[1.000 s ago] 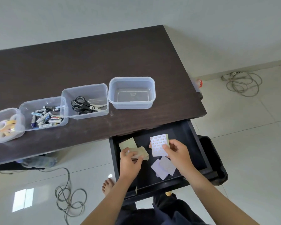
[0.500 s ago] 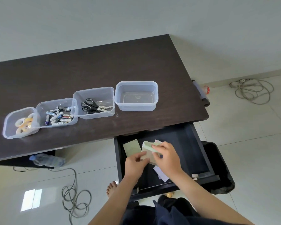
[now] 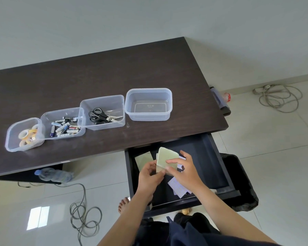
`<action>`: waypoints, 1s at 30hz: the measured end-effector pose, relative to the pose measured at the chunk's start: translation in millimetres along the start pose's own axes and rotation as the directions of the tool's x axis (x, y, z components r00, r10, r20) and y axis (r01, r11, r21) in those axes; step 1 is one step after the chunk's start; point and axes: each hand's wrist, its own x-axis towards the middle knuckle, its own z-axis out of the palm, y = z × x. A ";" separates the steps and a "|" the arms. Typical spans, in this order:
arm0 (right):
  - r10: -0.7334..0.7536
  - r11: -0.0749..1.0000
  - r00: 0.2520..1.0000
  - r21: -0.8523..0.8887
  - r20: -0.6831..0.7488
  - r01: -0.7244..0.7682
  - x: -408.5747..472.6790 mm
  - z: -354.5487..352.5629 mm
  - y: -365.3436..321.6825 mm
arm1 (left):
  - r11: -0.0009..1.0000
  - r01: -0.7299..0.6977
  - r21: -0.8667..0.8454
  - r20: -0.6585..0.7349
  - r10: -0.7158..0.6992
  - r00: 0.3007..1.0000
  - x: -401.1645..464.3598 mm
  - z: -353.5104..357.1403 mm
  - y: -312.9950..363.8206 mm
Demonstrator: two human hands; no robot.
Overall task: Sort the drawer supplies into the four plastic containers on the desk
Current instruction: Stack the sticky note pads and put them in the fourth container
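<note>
While both hands, left (image 3: 149, 176) and right (image 3: 183, 172), pinch the note stack (image 3: 166, 159) over the drawer (image 3: 212, 157), each grip closed on it, loose sheets could slip before reaching the empty tub (image 3: 148, 104) on the counter (image 3: 96, 77).

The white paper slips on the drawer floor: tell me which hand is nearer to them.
Right. The right hand hangs just above the white paper slips, partly covering them. The left hand is off to their left, over the drawer, both gripping the green notes.
</note>
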 end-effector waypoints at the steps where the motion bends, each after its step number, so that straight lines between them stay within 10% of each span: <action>1: 0.055 0.997 0.998 0.058 -0.020 -0.054 0.5 0.3 -1.3 | 1.000 -0.003 0.006 0.019 0.003 1.000 -0.1 -1.5 0.8; 6: 0.131 0.971 0.980 0.219 -0.147 -0.097 2.6 3.7 2.2 | 0.997 -0.025 0.076 0.137 0.015 0.990 2.0 -12.0 4.2; 19: 0.139 0.953 0.982 0.253 0.128 -0.167 3.7 19.1 -1.4 | 0.998 0.038 0.046 0.231 -0.048 0.972 -4.1 -47.3 15.4; 30: 0.208 0.914 0.895 0.248 0.396 -0.322 25.4 48.9 -5.8 | 0.988 0.121 0.094 0.021 -0.124 0.992 -6.8 -78.9 9.2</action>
